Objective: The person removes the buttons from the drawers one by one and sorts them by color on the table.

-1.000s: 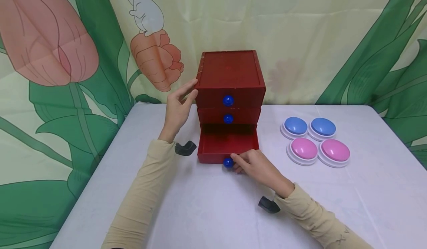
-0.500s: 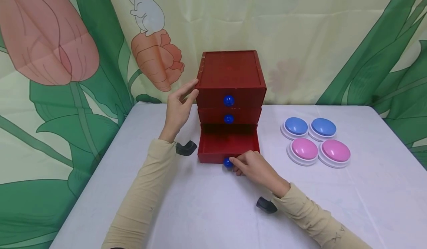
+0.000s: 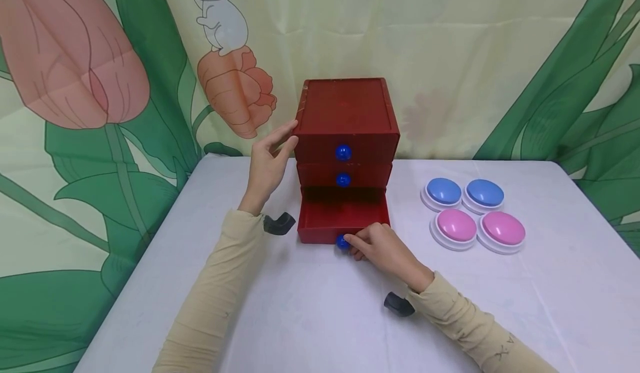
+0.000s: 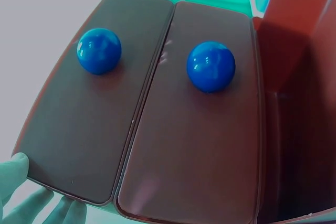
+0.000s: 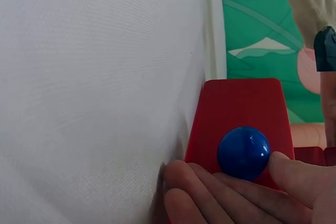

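Note:
A dark red drawer cabinet (image 3: 345,106) stands at the back middle of the table. Its upper two drawers are closed, each with a round blue knob (image 4: 211,66). The bottom drawer (image 3: 344,213) is pulled out, and the visible part of its inside holds nothing. My right hand (image 3: 382,250) pinches the bottom drawer's blue knob (image 5: 243,152) between thumb and fingers. My left hand (image 3: 266,167) rests against the cabinet's left side near the top drawer, fingers fairly straight. In the left wrist view only its fingertips (image 4: 31,203) show, at the cabinet's edge.
To the right of the cabinet stand two blue push buttons (image 3: 443,190) and two pink push buttons (image 3: 456,225) on white bases. A white cloth covers the table (image 3: 310,312). Behind it hangs a printed curtain (image 3: 440,56).
My right thumb and fingers have moved left onto the knob. The bottom drawer looks very slightly further in than before. My left hand stays on the cabinet's side.

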Demonstrator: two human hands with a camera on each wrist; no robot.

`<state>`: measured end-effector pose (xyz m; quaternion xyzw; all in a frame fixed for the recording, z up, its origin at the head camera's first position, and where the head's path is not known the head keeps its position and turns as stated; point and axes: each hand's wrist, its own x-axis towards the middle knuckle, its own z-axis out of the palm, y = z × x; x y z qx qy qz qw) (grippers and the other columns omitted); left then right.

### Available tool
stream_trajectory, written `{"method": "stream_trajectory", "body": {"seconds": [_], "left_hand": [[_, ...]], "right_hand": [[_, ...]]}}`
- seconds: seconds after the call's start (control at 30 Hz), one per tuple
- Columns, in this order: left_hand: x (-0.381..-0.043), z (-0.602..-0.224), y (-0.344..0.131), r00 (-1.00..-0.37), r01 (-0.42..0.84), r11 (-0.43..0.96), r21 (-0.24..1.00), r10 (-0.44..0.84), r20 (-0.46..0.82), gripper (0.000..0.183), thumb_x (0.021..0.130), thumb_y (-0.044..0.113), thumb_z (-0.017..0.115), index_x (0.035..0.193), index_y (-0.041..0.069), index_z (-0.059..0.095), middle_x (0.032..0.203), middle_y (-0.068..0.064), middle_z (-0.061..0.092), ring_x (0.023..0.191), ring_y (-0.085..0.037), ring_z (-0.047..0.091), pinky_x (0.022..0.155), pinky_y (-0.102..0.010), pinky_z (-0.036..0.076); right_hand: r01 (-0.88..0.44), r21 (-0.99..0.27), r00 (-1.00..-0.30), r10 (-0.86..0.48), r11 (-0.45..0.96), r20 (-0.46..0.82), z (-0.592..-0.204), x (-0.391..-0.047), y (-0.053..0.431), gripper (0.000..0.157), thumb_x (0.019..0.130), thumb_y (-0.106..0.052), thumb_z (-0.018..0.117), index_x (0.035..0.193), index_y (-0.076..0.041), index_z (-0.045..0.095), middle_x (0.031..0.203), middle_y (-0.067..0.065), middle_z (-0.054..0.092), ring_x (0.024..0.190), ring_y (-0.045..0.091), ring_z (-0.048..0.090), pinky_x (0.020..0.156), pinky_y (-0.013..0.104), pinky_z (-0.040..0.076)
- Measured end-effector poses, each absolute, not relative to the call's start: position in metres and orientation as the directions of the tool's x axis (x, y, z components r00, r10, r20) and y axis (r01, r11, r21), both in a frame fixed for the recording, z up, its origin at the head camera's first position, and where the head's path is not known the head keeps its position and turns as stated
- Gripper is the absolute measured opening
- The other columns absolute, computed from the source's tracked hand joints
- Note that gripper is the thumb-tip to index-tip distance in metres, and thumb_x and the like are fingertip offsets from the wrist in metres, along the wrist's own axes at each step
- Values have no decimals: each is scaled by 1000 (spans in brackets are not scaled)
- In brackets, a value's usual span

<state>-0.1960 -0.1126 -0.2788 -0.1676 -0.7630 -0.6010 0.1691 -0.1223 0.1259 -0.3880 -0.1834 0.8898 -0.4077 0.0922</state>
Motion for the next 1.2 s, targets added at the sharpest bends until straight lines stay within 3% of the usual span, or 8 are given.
{"method": "stream_trajectory", "body": {"seconds": [0.83, 1.2], "left_hand": [[-196, -278, -112, -889, 454, 229, 861, 53, 454, 41, 99, 6, 58, 139, -1, 55, 144, -15, 55, 130, -27, 55, 104, -41, 50], [-197, -279, -112, -885, 462, 215, 861, 48, 463, 40, 99, 6, 59, 138, -1, 56, 143, -16, 56, 130, -27, 56, 106, -41, 48]], "right_hand": [[-229, -787, -930, -367, 573, 3, -390, -141, 122, 24, 96, -22, 66, 91, -3, 79, 74, 6, 74, 64, 16, 71, 61, 22, 57], [-181, -806, -935, -353, 564, -37, -389, -153, 122, 23, 97, -21, 65, 99, -2, 78, 80, 9, 75, 68, 17, 71, 67, 31, 61]]}}
